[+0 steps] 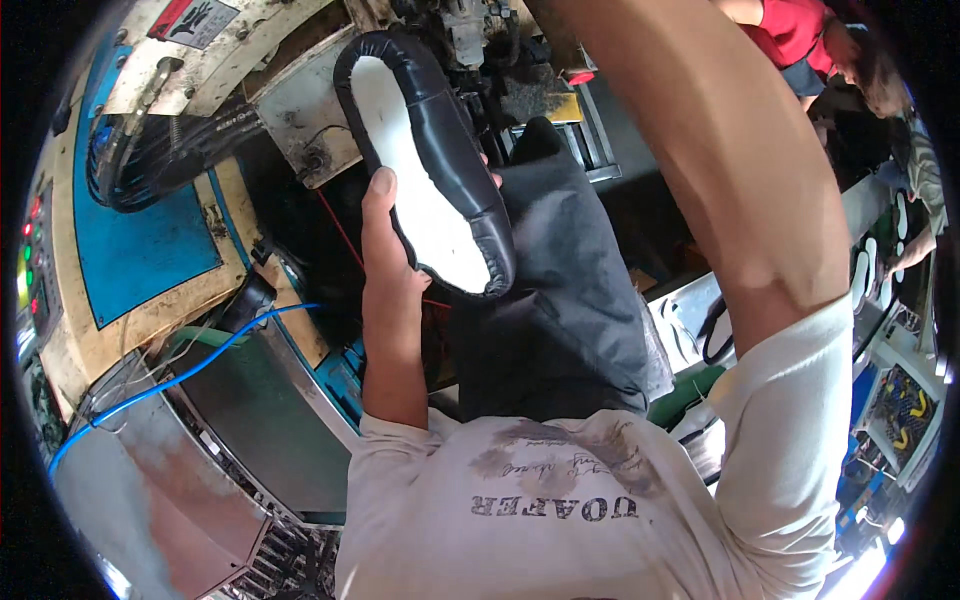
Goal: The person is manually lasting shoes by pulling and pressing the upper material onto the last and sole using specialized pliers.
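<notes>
My left hand is closed around a black shoe upper, held sole side up in front of the machine. Its white insole board faces me, framed by the upper's gathered, folded-in edge. The thumb presses along the near left side, and fingertips show at the far right side. Whether a last fills the upper is hidden. My right forearm reaches up and forward past the top edge of the picture, so the right hand is out of sight.
A machine with metal parts stands ahead. To the left are black hoses, a blue panel, a control box with lit buttons and a blue cable. At right, other people work beside a line holding white soles.
</notes>
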Action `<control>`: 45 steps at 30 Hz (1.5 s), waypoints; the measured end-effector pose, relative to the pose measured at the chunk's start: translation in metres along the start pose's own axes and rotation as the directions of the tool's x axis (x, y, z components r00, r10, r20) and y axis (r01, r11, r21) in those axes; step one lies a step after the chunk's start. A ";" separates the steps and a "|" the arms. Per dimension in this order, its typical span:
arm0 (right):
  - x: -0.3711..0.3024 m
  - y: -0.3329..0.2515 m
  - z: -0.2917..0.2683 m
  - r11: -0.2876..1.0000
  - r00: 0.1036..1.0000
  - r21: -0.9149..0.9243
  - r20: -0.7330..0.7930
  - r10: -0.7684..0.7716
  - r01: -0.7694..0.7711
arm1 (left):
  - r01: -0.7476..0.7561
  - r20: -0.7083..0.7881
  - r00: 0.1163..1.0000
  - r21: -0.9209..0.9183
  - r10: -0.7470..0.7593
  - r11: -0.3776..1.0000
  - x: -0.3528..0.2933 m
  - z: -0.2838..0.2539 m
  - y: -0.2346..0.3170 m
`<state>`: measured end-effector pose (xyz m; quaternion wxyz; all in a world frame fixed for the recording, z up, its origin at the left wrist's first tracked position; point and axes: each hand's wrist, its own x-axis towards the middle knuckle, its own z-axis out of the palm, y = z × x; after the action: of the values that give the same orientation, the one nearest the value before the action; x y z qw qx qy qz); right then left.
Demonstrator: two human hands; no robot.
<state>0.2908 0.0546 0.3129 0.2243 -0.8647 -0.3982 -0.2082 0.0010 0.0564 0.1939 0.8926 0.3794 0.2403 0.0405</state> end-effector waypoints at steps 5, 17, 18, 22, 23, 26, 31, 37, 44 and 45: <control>-0.081 0.020 0.006 0.923 0.837 0.152 -0.492 -0.239 0.353 | -0.059 0.095 0.994 -0.021 0.061 0.998 -0.008 -0.007 -0.007; -0.398 -0.058 -0.081 -0.002 0.757 0.819 0.531 0.382 -0.574 | -0.198 0.065 0.980 0.207 0.189 0.958 -0.052 0.028 -0.079; -0.402 -0.058 -0.088 -0.019 0.728 0.821 0.516 0.451 -0.571 | -0.186 0.116 0.979 0.214 0.165 0.959 -0.055 0.035 -0.084; -0.423 -0.051 -0.088 -0.128 0.651 0.823 0.523 0.551 -0.553 | -0.107 0.481 0.868 -0.054 0.120 0.993 -0.073 0.037 -0.096; -0.428 -0.053 -0.085 -0.168 0.619 0.812 0.543 0.568 -0.558 | -0.112 0.484 0.866 -0.052 0.123 0.992 -0.081 0.035 -0.100; -0.448 -0.066 -0.078 -0.267 0.570 0.816 0.556 0.605 -0.513 | -0.215 0.470 0.872 0.111 0.140 0.970 -0.109 0.033 -0.116; -0.480 -0.083 -0.068 -0.243 0.552 0.779 0.592 0.588 -0.577 | -0.410 0.367 0.889 0.370 0.275 0.834 -0.127 0.024 -0.137; -0.494 -0.055 -0.110 0.094 0.399 0.393 0.840 0.368 -0.915 | -0.206 0.215 0.967 0.338 0.138 0.918 -0.138 -0.002 -0.158; -0.736 0.084 -0.126 0.661 0.576 -0.334 0.326 0.750 -0.672 | 0.048 0.024 0.998 0.349 -0.060 0.936 -0.137 -0.037 -0.210; -0.763 0.083 -0.130 0.662 0.560 -0.373 0.354 0.749 -0.650 | 0.061 0.020 0.997 0.338 -0.071 0.939 -0.139 -0.032 -0.208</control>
<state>-0.1224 -0.5197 -0.0108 0.0945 -0.9915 -0.0394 0.0803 -0.1591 -0.1049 0.0850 0.8190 0.5189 0.2420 -0.0372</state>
